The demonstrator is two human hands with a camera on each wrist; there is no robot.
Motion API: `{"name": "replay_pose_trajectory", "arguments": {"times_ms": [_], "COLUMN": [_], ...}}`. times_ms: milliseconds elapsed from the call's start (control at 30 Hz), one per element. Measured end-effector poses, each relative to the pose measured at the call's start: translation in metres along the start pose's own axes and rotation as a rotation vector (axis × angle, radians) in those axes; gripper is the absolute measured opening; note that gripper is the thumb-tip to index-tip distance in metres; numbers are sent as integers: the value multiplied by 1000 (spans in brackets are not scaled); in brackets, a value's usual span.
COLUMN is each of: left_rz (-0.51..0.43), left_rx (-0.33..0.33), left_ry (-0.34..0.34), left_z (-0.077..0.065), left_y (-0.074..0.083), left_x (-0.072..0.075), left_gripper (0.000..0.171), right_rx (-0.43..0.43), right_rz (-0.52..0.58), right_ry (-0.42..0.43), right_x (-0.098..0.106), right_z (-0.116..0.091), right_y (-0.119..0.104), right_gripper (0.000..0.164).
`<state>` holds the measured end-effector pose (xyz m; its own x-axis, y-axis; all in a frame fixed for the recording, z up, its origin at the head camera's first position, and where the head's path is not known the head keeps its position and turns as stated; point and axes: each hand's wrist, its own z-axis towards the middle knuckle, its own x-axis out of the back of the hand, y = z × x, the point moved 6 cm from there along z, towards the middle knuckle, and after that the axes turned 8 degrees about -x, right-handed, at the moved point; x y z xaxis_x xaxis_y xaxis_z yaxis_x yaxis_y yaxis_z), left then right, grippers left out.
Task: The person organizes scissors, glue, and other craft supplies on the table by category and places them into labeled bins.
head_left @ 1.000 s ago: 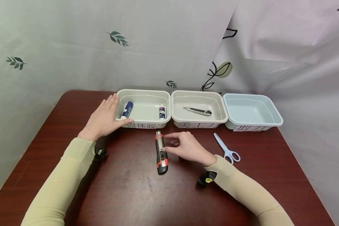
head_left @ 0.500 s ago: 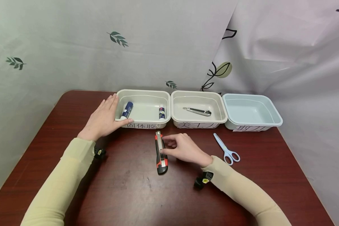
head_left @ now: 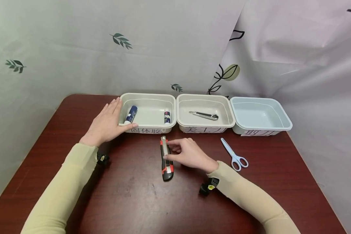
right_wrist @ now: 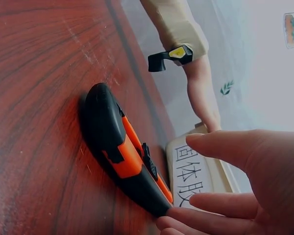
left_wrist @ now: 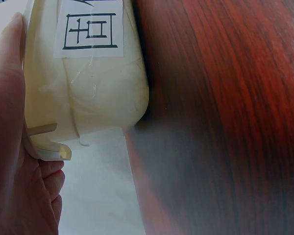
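Note:
A black and red utility knife lies on the table in the head view, its handle end toward me. My right hand is at its right side, thumb reaching over the knife and fingers beside its upper part. In the right wrist view the thumb stands apart from the knife, while the fingertips are close to its far end; contact is unclear. My left hand rests on the left corner of the left bin, thumb along the front rim. That bin holds two glue sticks, one blue, one blue and white.
A middle bin contains a smaller utility knife. To its right stands a light blue bin. All three carry handwritten labels. Light blue scissors lie in front of the bins, near my right forearm. A curtain hangs behind the table.
My right hand has shifted slightly left and down, its thumb now further over the utility knife. The left hand, the bins and the utility knife stay put.

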<state>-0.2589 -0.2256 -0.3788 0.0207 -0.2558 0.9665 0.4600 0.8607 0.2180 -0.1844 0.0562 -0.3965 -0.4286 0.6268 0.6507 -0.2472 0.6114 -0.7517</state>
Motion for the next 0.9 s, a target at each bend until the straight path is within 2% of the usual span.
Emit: {"name": "replay_pose_trajectory", "arguments": {"times_ms": [300, 500, 900], "left_rz": [-1, 3, -2], "left_rx": [-1, -7, -4], "left_ry": [3, 17, 12], "left_z": [0, 0, 0], "left_y": [-1, -1, 0], "left_x": [0, 1, 1], "left_gripper": [117, 117, 117], "right_rx": [9, 35, 89], "right_rz": [-34, -36, -112], "right_ry": [14, -13, -47], "right_x": [-1, -7, -22], "right_z": [1, 2, 6], "right_y": [-2, -7, -17], "right_gripper": [54, 53, 58]}}
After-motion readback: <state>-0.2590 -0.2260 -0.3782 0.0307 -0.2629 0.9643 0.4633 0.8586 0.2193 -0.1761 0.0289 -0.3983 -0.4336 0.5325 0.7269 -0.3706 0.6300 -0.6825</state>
